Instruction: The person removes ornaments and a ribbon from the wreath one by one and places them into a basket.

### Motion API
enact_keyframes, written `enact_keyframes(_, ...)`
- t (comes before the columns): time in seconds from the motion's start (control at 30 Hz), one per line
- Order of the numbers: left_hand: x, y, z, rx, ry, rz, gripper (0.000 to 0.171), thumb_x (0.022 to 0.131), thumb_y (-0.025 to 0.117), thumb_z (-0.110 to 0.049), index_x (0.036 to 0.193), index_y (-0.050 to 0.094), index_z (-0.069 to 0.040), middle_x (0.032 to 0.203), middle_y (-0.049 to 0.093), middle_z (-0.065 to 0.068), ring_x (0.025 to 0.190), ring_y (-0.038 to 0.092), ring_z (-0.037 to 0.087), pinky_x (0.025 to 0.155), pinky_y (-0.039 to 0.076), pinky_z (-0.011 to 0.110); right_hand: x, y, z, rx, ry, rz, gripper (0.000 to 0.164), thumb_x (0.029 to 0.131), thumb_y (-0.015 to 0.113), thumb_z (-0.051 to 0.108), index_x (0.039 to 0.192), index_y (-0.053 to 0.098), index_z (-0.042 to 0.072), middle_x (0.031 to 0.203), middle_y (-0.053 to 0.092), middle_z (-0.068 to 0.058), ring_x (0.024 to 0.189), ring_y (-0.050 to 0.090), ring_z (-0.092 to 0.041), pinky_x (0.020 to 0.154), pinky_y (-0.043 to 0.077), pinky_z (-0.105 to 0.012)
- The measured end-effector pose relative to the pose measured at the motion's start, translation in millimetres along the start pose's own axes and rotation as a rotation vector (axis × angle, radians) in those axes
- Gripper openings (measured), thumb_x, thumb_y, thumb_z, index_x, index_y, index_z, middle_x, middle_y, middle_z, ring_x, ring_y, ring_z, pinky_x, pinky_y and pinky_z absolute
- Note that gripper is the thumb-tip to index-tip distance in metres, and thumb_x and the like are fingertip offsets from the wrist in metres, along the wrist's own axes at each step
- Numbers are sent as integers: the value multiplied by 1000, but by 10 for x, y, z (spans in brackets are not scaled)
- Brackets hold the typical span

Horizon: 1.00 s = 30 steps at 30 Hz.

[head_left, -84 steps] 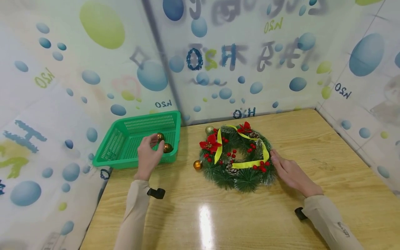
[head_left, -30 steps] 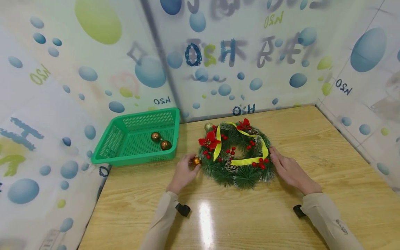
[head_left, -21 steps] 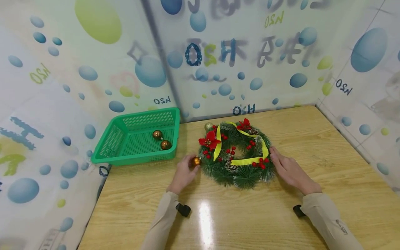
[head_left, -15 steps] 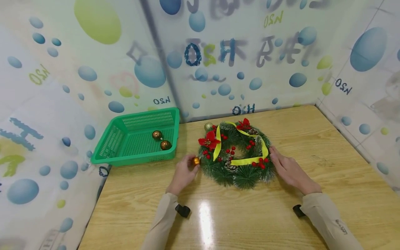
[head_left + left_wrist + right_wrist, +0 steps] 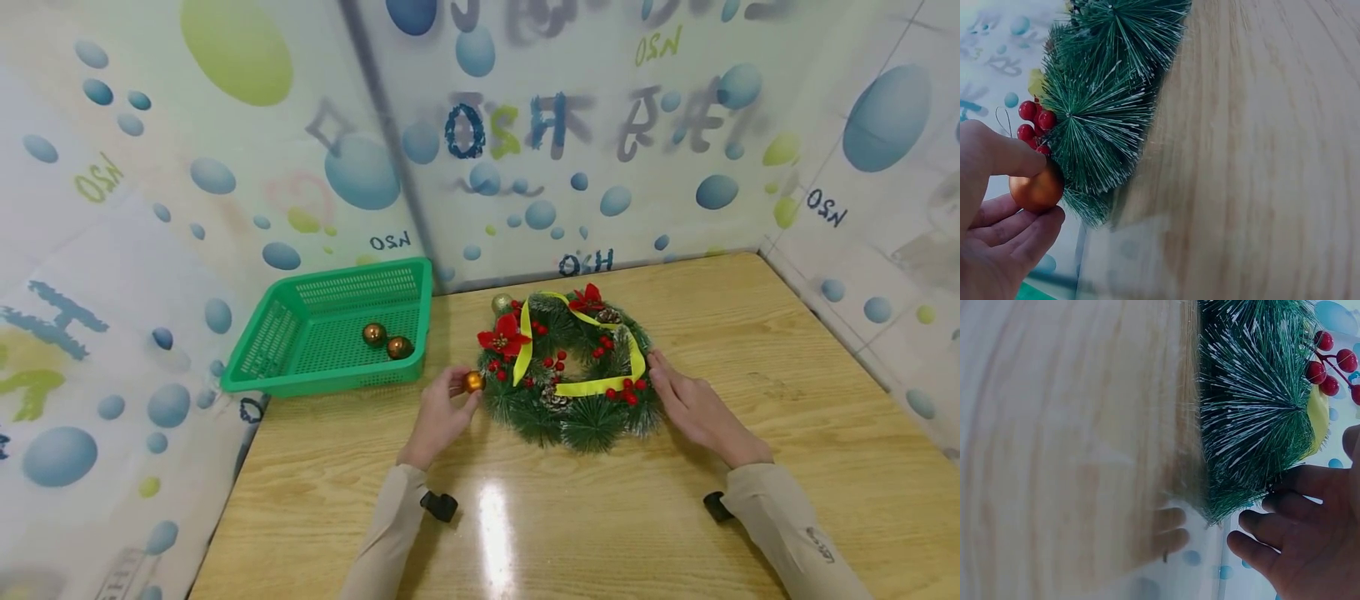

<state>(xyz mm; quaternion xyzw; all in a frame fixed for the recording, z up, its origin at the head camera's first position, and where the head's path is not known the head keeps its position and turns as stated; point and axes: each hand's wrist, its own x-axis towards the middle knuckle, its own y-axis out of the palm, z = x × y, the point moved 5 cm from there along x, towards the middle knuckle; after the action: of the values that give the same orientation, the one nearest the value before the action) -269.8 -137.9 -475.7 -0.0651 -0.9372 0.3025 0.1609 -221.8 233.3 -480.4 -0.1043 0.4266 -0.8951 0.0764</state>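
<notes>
A green pine wreath (image 5: 592,429) lies on the wooden table, dressed with red poinsettias (image 5: 504,340), red berries, pine cones and a yellow ribbon (image 5: 592,387). At its left edge my left hand (image 5: 438,417) pinches an orange Christmas ball (image 5: 473,382) between thumb and fingers. In the left wrist view the ball (image 5: 1038,187) sits right against the needles, with a thin wire loop rising near it. My right hand (image 5: 701,417) rests against the wreath's right edge, fingers extended. The right wrist view shows those fingers (image 5: 1254,550) at the needle tips.
A green plastic basket (image 5: 322,383) stands at the back left, with two bronze balls (image 5: 399,347) inside. A pale gold ball (image 5: 501,303) is at the wreath's upper left. Patterned walls (image 5: 570,208) close off the table's back and sides.
My left hand has moved from the basket to the orange ball at the wreath and taken hold of it. Lately the ball has risen slightly. The right hand has stayed at the wreath.
</notes>
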Motion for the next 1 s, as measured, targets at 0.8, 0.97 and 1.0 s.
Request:
enact_keyframes(0.8, 99, -413, -273, 7, 199, -217, 32, 86, 76, 3, 115, 63, 8, 105, 70, 22, 95, 72, 35, 86, 63, 41, -3, -13, 18, 5, 2, 13, 61, 113, 22, 35, 157, 24, -7, 161, 25, -30, 138, 42, -51, 113, 36, -66)
enact_keyframes(0.97, 115, -536, -236, 18, 163, -212, 33, 88, 76, -1, 118, 63, 6, 108, 70, 21, 98, 72, 33, 88, 63, 42, -4, -6, 17, 4, 15, 26, 62, 113, 22, 36, 157, 23, -8, 162, 24, -31, 139, 39, -52, 113, 34, -67)
enact_keyframes(1.0, 120, -562, -230, 19, 153, -211, 33, 89, 76, -2, 118, 63, 5, 108, 69, 20, 98, 72, 33, 88, 62, 43, -4, 0, 17, 5, 17, 29, 62, 113, 22, 37, 157, 23, -8, 161, 23, -31, 140, 38, -53, 113, 34, -68)
